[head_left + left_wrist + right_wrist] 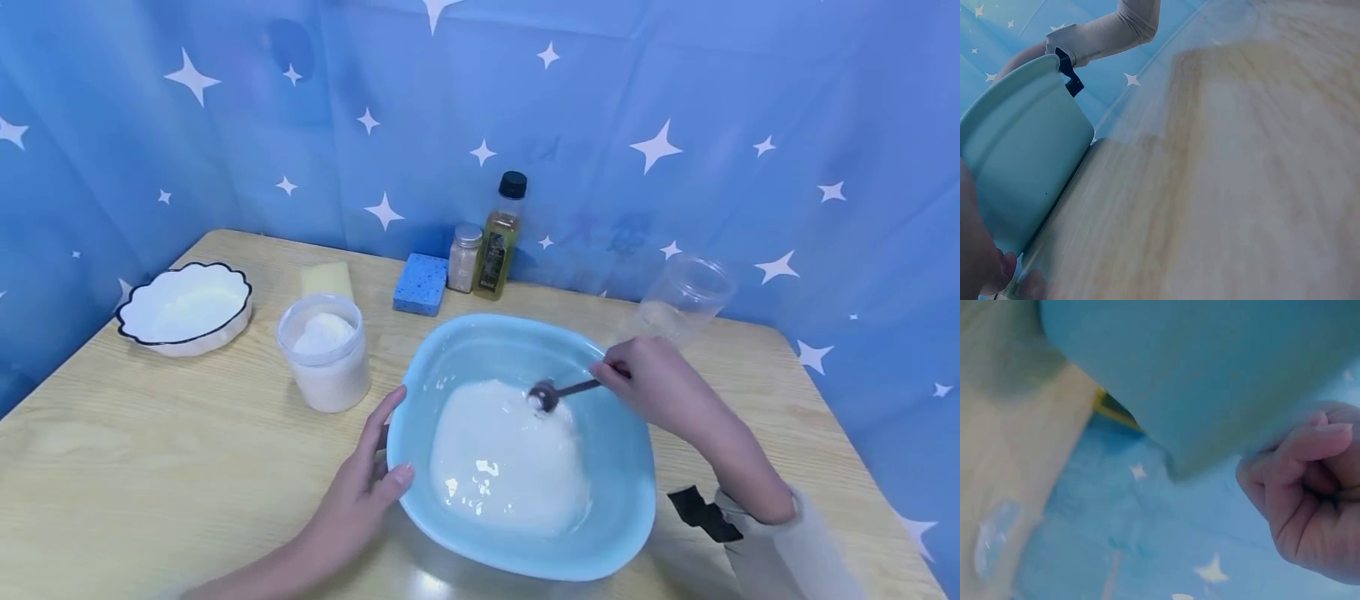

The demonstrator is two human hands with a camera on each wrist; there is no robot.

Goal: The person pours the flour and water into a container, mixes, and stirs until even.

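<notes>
A light blue bowl [622,500] sits mid-table in the head view, part filled with white liquid [502,458]. My left hand [378,454] holds its left rim, thumb hooked over the edge and fingers along the outer wall. My right hand [611,375] pinches the handle of a dark spoon [558,392], whose tip sits in the white liquid near the bowl's far side. The left wrist view has the bowl's outer wall [1022,150] with my left hand [982,262] low against it. In the right wrist view my right hand [1310,487] is curled beside the bowl's underside [1210,362].
On the wooden table [150,467] stand a white scalloped dish [183,308], a clear jar of white powder [326,350], a yellow sponge [326,277], a blue sponge [422,283], a small shaker [465,258] and an oil bottle [501,237]. An empty clear jar [678,300] is behind my right hand.
</notes>
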